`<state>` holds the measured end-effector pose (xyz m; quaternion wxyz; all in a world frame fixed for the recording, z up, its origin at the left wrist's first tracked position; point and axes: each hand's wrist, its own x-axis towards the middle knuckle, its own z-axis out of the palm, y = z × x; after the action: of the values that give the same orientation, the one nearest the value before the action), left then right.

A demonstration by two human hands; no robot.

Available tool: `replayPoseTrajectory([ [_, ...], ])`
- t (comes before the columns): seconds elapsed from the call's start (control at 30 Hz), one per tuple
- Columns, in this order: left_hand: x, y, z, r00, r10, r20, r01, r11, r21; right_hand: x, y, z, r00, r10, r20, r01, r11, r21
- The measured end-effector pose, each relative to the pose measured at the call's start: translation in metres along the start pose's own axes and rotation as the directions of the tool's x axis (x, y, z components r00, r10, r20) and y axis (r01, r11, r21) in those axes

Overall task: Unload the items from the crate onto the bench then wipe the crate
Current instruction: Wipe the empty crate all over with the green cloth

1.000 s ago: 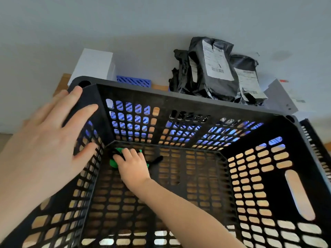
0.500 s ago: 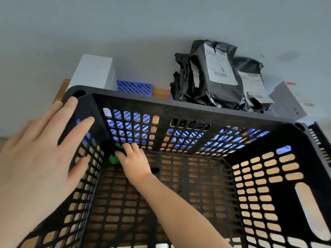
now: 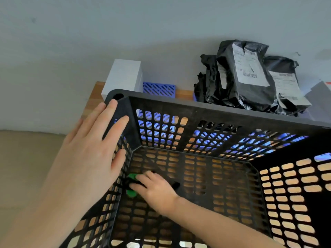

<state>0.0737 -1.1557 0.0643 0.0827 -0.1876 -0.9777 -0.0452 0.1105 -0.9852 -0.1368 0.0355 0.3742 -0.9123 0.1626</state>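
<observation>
while left hand (image 3: 89, 154) spreads flat on latticed crate (image 3: 197, 106), right hand (image 3: 155, 190) presses green cloth (image 3: 131, 193).

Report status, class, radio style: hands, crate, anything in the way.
Left hand flat on left wall of crate. Right hand inside, pressing green-and-black cloth on floor. Nothing else seen inside; black parcels behind it.
</observation>
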Motion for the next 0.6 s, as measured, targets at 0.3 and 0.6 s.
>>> replayPoseTrajectory([
  [0.3, 0.0, 0.003, -0.004, 0.999, -0.034, 0.037, 0.034, 0.999, -0.008, 0.059, 0.003, 0.009, 0.862, 0.506, -0.043, -0.506, 0.862, -0.001],
  [0.6, 0.001, 0.006, -0.009, 0.997, -0.054, 0.056, 0.054, 0.999, -0.007, -0.041, -0.044, 0.009, 0.96, -0.213, 0.183, 0.198, 0.976, 0.093],
])
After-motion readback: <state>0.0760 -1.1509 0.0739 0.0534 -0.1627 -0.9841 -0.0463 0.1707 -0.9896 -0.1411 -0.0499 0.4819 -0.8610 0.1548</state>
